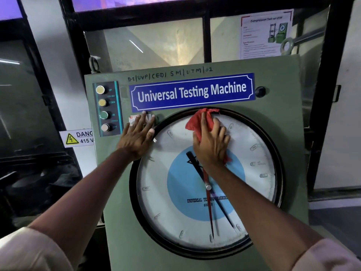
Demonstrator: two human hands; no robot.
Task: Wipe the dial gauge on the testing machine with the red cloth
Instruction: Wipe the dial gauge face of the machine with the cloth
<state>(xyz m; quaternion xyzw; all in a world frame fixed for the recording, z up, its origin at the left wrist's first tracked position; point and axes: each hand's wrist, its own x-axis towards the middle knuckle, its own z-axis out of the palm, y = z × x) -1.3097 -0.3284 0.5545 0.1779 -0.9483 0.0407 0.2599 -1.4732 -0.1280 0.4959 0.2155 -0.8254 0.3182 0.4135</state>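
A large round dial gauge [175,192] with a black rim, white face and blue centre fills the front of the green testing machine [281,118]. My right hand [212,145] presses a bunched red cloth [197,120] against the upper part of the glass, just under the top rim. The cloth shows above my fingers and a corner sticks out below my wrist. My left hand [136,137] lies flat on the green panel at the gauge's upper left edge, fingers spread, thumb touching the rim. Black and red pointers hang downward from the hub.
A blue "Universal Testing Machine" plate [192,91] sits just above the gauge. A strip of push buttons [106,108] marked UP, DOWN, ON, OFF runs down the panel's left side. A danger 415 V sticker [78,137] is on the wall to the left. A black knob [260,91] is upper right.
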